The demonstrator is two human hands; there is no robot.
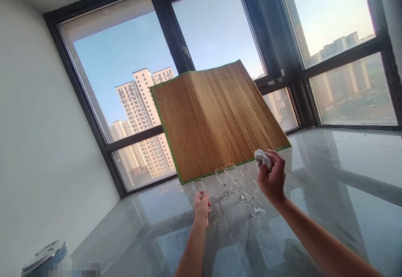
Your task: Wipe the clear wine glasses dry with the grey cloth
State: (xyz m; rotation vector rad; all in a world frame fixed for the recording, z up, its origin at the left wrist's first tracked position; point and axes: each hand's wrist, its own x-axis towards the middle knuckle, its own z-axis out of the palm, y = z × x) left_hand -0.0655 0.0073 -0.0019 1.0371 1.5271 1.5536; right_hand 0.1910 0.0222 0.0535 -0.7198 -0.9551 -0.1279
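My left hand [202, 206] is closed around the stem of a clear wine glass [197, 185], whose bowl points up above the fingers. My right hand [274, 177] is raised to the right, closed on a crumpled white cloth [264, 159]. Between the two hands several stemmed glasses stand upright in a group on the glossy grey surface. The nearest standing glass [256, 210] is just left of my right forearm. Another glass [221, 178] stands right of the held one, with others close behind and overlapping it.
A bamboo mat [216, 117] with green edging leans against the dark window frame [163, 29] behind the glasses. A lidded container [47, 258] is at the lower left by the white wall [47, 134]. The shiny grey tiled surface [329, 185] extends right, below more windows.
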